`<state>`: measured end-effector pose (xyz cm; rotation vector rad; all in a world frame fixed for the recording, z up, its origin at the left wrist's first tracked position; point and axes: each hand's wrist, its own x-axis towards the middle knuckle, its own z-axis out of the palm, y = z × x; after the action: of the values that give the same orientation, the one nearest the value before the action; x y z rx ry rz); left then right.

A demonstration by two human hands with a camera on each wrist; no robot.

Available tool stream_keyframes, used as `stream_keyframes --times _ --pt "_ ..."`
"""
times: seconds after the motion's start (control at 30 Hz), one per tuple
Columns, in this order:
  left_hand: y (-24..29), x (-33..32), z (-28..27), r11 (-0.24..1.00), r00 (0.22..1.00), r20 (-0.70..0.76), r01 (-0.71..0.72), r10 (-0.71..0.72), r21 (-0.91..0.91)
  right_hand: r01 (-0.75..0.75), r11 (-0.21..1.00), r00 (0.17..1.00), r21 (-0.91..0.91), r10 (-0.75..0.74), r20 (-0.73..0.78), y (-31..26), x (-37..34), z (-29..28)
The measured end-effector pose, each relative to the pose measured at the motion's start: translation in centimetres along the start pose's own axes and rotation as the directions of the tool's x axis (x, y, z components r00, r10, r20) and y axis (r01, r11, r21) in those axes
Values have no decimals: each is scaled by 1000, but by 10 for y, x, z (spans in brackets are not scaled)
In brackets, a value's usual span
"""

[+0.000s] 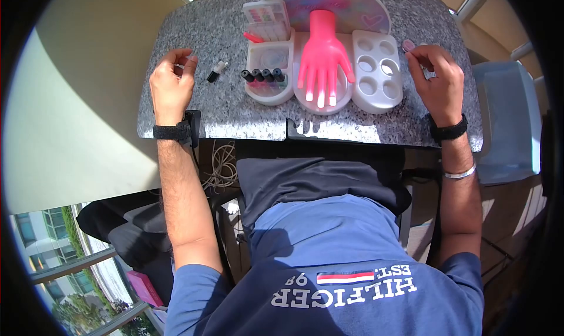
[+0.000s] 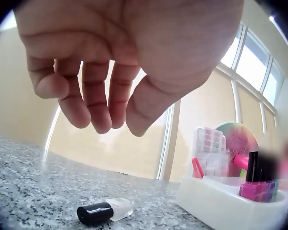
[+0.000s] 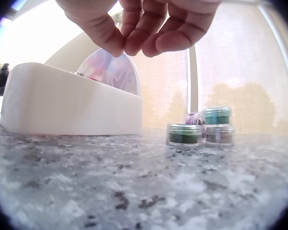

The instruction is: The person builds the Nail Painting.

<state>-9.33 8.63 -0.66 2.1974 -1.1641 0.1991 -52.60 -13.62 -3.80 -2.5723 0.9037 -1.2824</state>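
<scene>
Currently, the left hand (image 1: 171,82) and right hand (image 1: 440,80) are hovering empty, fingers loosely curled, a bottle (image 2: 105,212) lying right of the left's, stacked jars (image 3: 184,136) below the right's, which a low sweep could topple.

Head view looks down, wrist views past fingers (image 2: 96,98).
</scene>
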Motion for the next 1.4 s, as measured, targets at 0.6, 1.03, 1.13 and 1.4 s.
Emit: stream_keyframes --times 0.6,1.03,1.13,1.4 --pt "-37 -9 18 987 971 180 144 -155 71 12 1000 1000 -3 -12 15 -1 1 -2" --pt "96 -37 -35 807 764 263 -565 590 -169 8 1000 1000 27 -9 21 -4 0 -2" --pt "95 -42 -20 786 733 330 -616 595 -51 6 1000 1000 24 -6 19 -5 1 -3" --pt "92 -47 -5 775 729 353 -632 587 16 12 1000 1000 23 -13 24 -5 2 -3"
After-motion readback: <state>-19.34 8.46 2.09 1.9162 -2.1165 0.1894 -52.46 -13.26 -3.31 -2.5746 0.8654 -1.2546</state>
